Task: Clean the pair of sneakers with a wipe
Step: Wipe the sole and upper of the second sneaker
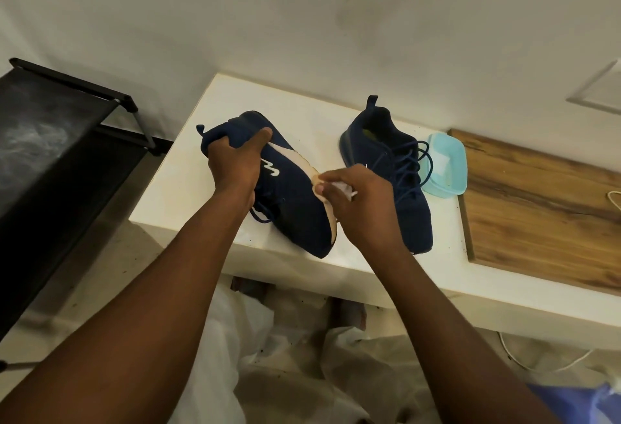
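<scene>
In the head view, one sneaker (295,211) is held tipped on its side on the white counter (181,201), its pale sole edge turned to the right and its toe close to the counter's near edge. Its heel end is gripped by the left hand (235,168), with the fingers curled round the collar and the thumb laid along the side. A white wipe (346,188) is pinched in the curled fingers of the right hand (363,208) and is pressed against the sole edge at mid-length.

The other sneaker (396,174) is stood upright just to the right, with a narrow strip of bare counter left between the two. Its toe also lies near the front edge. A pale blue tub (452,174) is set against its far side, seemingly touching its laces, beside the edge of a wooden board (537,218).

Bare counter is seen to the left of the held sneaker and behind it, up to the wall. A black rack (53,154) is stood left of the counter, apart from it.
</scene>
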